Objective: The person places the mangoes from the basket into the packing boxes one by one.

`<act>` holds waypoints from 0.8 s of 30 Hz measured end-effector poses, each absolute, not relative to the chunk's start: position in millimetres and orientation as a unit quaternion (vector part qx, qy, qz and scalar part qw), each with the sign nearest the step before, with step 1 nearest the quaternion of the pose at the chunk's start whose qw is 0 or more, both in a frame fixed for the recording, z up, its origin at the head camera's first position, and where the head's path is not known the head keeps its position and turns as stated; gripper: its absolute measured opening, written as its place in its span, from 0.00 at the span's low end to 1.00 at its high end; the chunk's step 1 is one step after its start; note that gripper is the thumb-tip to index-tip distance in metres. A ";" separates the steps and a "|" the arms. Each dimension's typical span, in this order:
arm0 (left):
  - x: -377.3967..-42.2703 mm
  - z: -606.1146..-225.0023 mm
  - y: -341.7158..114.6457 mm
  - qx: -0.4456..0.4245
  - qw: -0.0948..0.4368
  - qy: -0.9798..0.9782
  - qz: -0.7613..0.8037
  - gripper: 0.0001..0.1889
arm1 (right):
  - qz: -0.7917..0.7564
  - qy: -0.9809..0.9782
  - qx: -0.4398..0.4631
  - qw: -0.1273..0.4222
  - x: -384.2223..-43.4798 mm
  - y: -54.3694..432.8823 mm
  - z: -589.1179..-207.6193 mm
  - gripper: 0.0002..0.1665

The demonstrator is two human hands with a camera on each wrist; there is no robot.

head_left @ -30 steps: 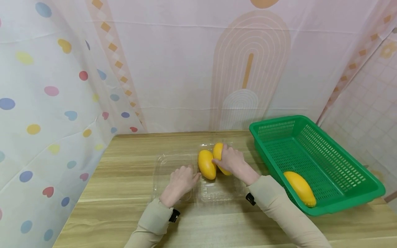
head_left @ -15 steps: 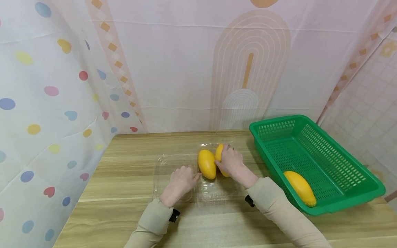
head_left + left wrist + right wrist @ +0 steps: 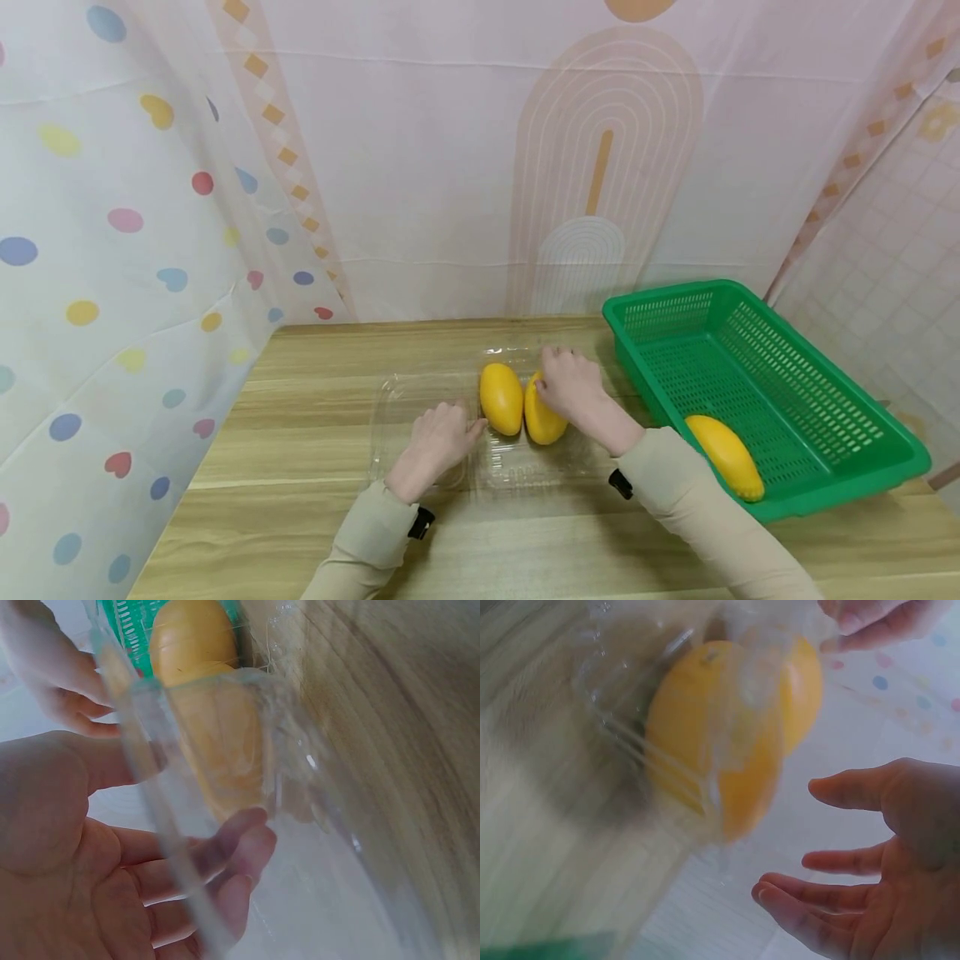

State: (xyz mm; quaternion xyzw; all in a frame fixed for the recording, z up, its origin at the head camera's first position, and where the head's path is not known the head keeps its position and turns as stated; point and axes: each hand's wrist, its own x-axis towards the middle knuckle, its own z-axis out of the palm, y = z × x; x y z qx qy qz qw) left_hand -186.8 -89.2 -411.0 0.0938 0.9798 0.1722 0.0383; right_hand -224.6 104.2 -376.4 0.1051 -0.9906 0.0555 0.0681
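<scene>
Moved: the right mango lies farther from the table's back edge; the right hand has shifted rightward.
Wooden table: backed by patterned cloth.
Clear box: open mid-table; the left mango and right mango side by side in its right half.
Green basket: table's right edge; basket mango in its near-left part.
Right fingers: apart, beside the right mango.
Left hand: fingers bent at the box's middle fold; cannot tell whether they pinch.

Left hand and right hand are bare; long, plain beige sleeves are worn, each ended by a broad, slightly greyer cuff. Small black angular fitting seen at each cuff's inner side, type can't be made out
</scene>
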 end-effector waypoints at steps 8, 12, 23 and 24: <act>-187.3 -412.3 -90.7 0.092 0.038 0.980 0.172 0.20 | 0.024 -0.976 0.144 0.159 -210.3 126.2 -355.7 0.14; -187.9 -412.4 -91.4 0.092 0.040 0.980 0.173 0.20 | 0.006 -0.966 0.164 0.198 -205.4 140.8 -348.1 0.14; -186.2 -412.8 -91.9 0.097 0.030 0.978 0.184 0.19 | -0.026 -0.968 0.164 0.191 -193.2 192.1 -335.7 0.18; -186.1 -413.0 -91.9 0.097 0.030 0.977 0.185 0.19 | -0.023 -0.971 0.159 0.178 -192.1 196.6 -333.6 0.19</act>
